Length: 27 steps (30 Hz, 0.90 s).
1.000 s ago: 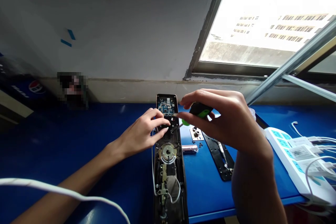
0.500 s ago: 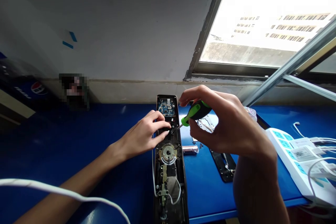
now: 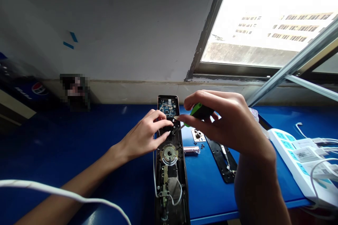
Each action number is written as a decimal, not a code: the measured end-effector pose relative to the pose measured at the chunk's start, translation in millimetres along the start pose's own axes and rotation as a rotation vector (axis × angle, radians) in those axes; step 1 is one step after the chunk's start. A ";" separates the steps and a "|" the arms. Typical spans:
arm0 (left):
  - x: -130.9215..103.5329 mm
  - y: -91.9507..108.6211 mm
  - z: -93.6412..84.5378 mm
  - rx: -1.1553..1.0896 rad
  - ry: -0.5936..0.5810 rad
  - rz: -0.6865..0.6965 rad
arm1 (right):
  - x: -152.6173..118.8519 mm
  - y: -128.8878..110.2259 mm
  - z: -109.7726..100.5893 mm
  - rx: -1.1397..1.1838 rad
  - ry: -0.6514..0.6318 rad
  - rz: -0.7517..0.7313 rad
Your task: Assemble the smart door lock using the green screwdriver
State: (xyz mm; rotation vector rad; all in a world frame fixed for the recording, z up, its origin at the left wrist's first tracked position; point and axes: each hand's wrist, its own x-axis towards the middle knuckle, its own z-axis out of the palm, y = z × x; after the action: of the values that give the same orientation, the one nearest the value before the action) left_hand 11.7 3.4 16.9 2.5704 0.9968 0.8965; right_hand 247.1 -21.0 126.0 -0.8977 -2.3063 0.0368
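Note:
A long black housing stands lengthwise on the blue table, open side up. At its far end is a blue circuit board; nearer me sit a round metal part and a brass-coloured mechanism with a white wire. My right hand is closed round the black and green handle of a screwdriver, whose shaft slants down-left into the housing below the board. The fingers of my left hand reach into the housing beside the screwdriver tip; whatever they pinch is too small to make out.
To the right lie a small metal plate, several dark screws, a pinkish cylinder and a black cover plate. A white power strip with plugs is farther right. A white cable crosses the lower left.
My right hand has turned its grip on the screwdriver handle, the thumb now stretched leftward over it. The screwdriver tip and my left hand have stayed almost in place.

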 end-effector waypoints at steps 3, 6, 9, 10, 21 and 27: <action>-0.1 -1.6 1.6 0.006 0.021 -0.012 | -0.2 -0.8 0.4 0.046 -0.016 -0.011; -0.7 -1.9 2.3 -0.010 0.014 -0.013 | -0.9 -2.3 0.2 0.067 -0.029 -0.012; -1.6 -1.5 2.1 -0.022 -0.002 -0.028 | -1.0 -1.2 0.7 0.009 0.001 -0.001; -1.8 -1.6 2.0 -0.028 -0.008 -0.035 | -0.8 -0.3 0.9 -0.008 0.008 0.000; -2.4 -2.3 2.5 -0.001 0.016 -0.022 | -1.2 -2.2 -0.1 0.056 -0.019 0.000; 0.0 2.5 -0.2 0.018 0.013 0.008 | -0.7 0.4 0.8 0.024 0.006 0.000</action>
State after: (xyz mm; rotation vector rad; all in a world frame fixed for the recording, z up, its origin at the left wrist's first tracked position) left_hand 12.8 1.6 18.1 2.5886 1.0038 0.9121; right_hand 247.2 -21.0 124.9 -0.8851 -2.2958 0.0621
